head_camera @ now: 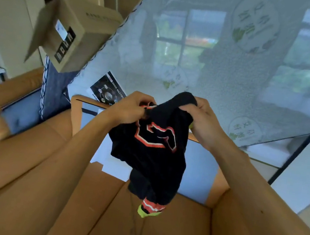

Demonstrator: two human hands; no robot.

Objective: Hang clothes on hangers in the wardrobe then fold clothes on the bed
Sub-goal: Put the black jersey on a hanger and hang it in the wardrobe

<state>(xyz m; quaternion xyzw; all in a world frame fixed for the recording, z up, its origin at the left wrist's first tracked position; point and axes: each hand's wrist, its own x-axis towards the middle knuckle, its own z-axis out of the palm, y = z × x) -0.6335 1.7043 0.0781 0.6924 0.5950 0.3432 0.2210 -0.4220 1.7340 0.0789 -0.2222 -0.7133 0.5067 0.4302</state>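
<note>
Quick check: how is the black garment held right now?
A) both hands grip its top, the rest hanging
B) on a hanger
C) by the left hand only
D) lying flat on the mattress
A: the left hand and right hand both grip the top of the black garment, which hangs below them.

Soft, even daylight; window reflections glare on the mattress (pixel 233 68) wrap, edges blurred and wide-angle warped.
</note>
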